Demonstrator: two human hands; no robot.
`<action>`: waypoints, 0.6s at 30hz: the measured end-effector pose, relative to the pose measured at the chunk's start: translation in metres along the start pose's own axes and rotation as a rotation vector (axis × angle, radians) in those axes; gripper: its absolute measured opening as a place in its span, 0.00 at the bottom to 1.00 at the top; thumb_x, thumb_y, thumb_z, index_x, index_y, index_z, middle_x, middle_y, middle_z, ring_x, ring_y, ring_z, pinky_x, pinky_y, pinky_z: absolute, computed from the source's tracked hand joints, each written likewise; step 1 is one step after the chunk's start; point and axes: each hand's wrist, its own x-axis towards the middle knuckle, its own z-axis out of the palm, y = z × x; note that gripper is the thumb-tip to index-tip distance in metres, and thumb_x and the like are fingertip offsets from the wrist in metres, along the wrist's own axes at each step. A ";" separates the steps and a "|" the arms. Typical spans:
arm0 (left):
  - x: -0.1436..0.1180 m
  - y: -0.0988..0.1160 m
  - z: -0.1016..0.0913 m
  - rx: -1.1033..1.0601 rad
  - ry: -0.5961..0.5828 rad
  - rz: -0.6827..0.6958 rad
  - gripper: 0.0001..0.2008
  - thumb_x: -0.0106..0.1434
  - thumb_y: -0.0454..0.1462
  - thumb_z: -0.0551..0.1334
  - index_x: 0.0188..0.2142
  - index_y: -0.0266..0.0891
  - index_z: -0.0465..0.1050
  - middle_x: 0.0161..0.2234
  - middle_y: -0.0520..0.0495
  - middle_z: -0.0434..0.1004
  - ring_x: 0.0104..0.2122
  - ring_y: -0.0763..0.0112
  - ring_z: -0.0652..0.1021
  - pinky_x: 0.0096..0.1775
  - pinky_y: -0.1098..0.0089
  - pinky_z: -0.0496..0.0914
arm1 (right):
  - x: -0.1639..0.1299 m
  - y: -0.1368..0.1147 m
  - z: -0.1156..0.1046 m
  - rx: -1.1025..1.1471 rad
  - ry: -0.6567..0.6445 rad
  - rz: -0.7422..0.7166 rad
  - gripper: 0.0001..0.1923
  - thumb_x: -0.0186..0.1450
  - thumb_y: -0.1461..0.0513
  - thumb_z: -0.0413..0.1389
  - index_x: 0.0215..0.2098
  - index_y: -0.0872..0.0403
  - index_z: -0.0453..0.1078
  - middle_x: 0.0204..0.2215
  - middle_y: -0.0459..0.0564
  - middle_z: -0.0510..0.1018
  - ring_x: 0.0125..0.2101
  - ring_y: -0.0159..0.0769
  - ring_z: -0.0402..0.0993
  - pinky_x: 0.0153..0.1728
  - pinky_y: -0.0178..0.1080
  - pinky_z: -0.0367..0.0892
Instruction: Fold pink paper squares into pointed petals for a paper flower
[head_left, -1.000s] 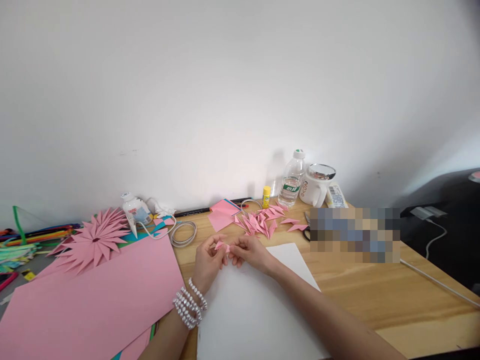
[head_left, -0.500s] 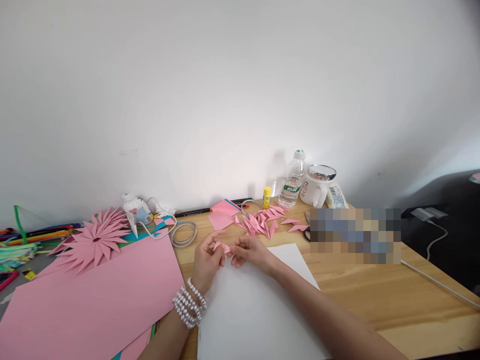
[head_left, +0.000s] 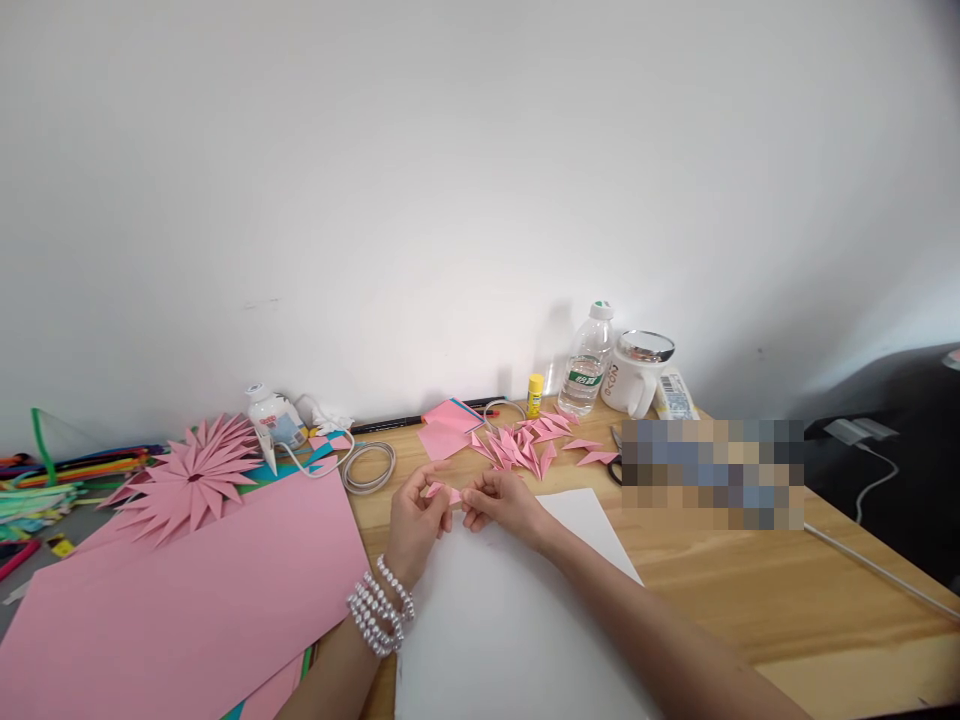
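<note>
A small folded piece of pink paper [head_left: 444, 491] is pinched between the fingertips of both hands, held just above the near edge of a wooden table [head_left: 750, 590]. The left hand [head_left: 417, 527] is curled nearly closed, thumb and forefinger gripping the piece's left end; several pearl bracelets [head_left: 379, 610] are worn at its wrist. The right hand [head_left: 504, 504] is likewise drawn almost shut, its fingertips pressed on the piece's right end, so the two hands nearly touch.

Directly beneath the hands and toward the person, a white sheet [head_left: 510, 620] is spread on the table. To the left of the left hand a large pink sheet [head_left: 187, 600] is laid over other coloured paper. Just beyond the hands, a heap of folded pink points [head_left: 521, 445] is scattered, with a few flat pink squares [head_left: 442, 430] beside it. Beyond the left hand a coil of grey cable [head_left: 369, 466] is seen, then a glue gun [head_left: 274, 425], and farther left a finished pink paper flower [head_left: 191, 480] with many spikes and a bundle of coloured pipe cleaners [head_left: 60, 475].

Well beyond the right hand, against the white wall, a yellow glue stick [head_left: 534, 394], a clear water bottle [head_left: 589, 362] and a white mug [head_left: 634, 375] with a shiny lid are stood in a row. To the right of the right hand a blurred patch is seen.
</note>
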 end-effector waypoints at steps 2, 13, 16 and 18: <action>0.000 0.000 0.000 -0.004 -0.011 -0.021 0.16 0.49 0.35 0.60 0.40 0.35 0.63 0.17 0.59 0.63 0.11 0.83 0.62 0.12 0.80 0.55 | -0.001 -0.001 0.001 -0.012 0.000 -0.071 0.19 0.49 0.50 0.57 0.26 0.57 0.64 0.20 0.45 0.72 0.23 0.31 0.71 0.26 0.35 0.68; 0.002 0.003 0.001 -0.106 -0.065 -0.067 0.15 0.47 0.39 0.63 0.33 0.31 0.67 0.23 0.46 0.75 0.22 0.69 0.75 0.25 0.69 0.71 | 0.001 -0.004 0.000 -0.010 0.075 -0.082 0.20 0.49 0.49 0.56 0.26 0.58 0.65 0.21 0.46 0.72 0.23 0.30 0.71 0.27 0.36 0.68; 0.001 0.002 0.001 -0.075 -0.030 -0.066 0.16 0.46 0.38 0.64 0.35 0.32 0.68 0.24 0.46 0.76 0.22 0.68 0.76 0.24 0.69 0.71 | 0.002 -0.002 0.001 -0.010 0.111 -0.061 0.20 0.49 0.47 0.55 0.24 0.57 0.64 0.20 0.45 0.72 0.23 0.33 0.72 0.25 0.36 0.69; 0.001 0.001 0.002 -0.035 -0.003 -0.053 0.15 0.45 0.37 0.64 0.33 0.33 0.68 0.24 0.47 0.76 0.20 0.69 0.75 0.22 0.70 0.71 | 0.003 -0.001 0.001 0.001 0.113 -0.053 0.20 0.49 0.47 0.55 0.23 0.56 0.62 0.20 0.45 0.71 0.25 0.35 0.73 0.24 0.36 0.69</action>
